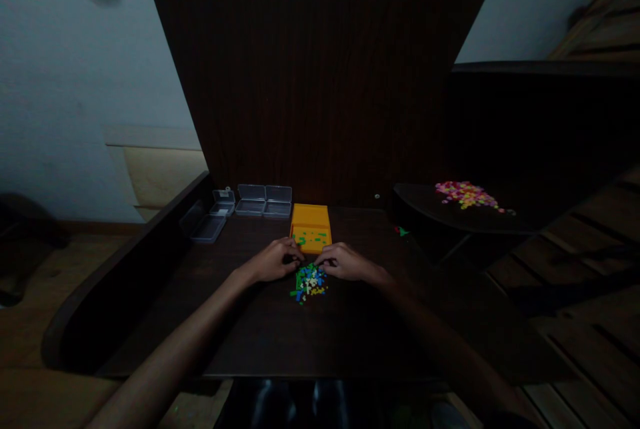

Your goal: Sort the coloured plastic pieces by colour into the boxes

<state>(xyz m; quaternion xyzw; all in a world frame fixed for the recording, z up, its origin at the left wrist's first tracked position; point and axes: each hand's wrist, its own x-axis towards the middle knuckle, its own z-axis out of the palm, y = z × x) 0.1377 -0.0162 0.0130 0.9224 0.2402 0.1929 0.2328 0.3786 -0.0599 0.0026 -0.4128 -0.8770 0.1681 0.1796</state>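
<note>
The pile of small pieces (310, 282) is lying on the desk (260, 342), between the two grips and mostly on the person's side of the fingertips. The left hand (274, 261) is coming at it from the left and the right hand (345, 261) from the right, both sitting about equally near its far edge. Each grip is showing bent fingers; whether either is pinching a piece, I cannot tell. The pile is stretching lengthwise from the grips back toward the person, while its green, blue, white and yellow pieces are pointing every way. Just beyond the grips, the yellow box (310, 214) is lying with its lid folded back, its long axis running away from the person. Green pieces (319, 239) are lying loosely in its near half, closest to the fingertips.
</note>
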